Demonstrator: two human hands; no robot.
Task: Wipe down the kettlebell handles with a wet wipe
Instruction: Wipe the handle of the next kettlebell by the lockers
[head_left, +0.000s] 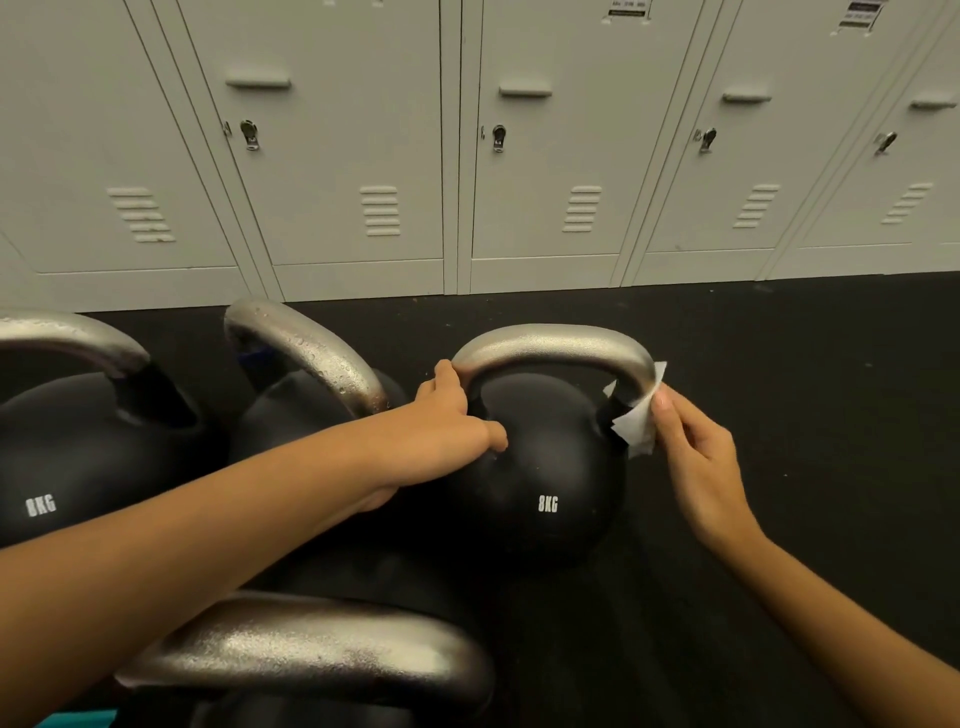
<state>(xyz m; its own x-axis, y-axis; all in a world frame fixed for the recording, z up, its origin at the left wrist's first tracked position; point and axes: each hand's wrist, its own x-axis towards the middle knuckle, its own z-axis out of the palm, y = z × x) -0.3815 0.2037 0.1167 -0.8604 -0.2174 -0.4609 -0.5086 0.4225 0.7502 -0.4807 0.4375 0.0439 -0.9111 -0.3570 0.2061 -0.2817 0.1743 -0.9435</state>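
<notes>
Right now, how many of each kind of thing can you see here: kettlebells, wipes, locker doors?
Kettlebells: 4, one far left, one behind the forearm, one being wiped, one nearest the camera
Wet wipes: 1
Locker doors: 5, counting those cut off at the edges
Total: 10

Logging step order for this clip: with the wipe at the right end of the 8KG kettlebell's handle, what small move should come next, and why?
Probably slide the wet wipe up and leftward over the handle. The right hand pinches it at the handle's right base, the arch above looks dry, and the left hand steadies the kettlebell.
</notes>
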